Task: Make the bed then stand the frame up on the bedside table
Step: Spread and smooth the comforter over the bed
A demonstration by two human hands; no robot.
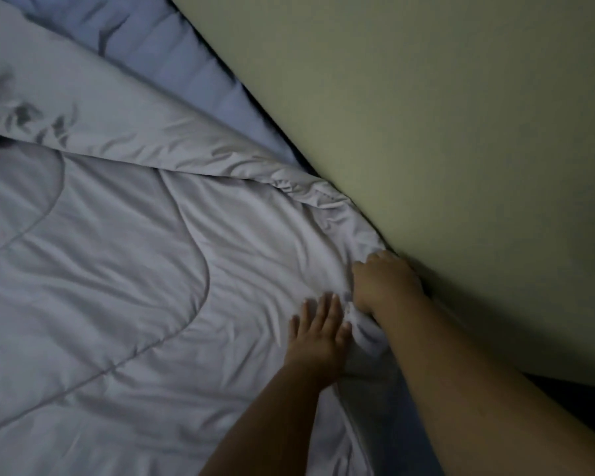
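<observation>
1 wall [426, 132] crowds quilt [117, 269]; right grip [382, 280] bunches edge, left grip [320, 334] flat.

You have two bare hands in view, one left hand [318, 326] and one right hand [382, 281], both near the wall-side edge of the bed [392, 434]. On the bed you can count one pale grey quilted comforter [117, 269] and one smooth blue bedsheet [193, 77], which shows along that same edge. Beside it stands one plain pale green wall [426, 132].
</observation>
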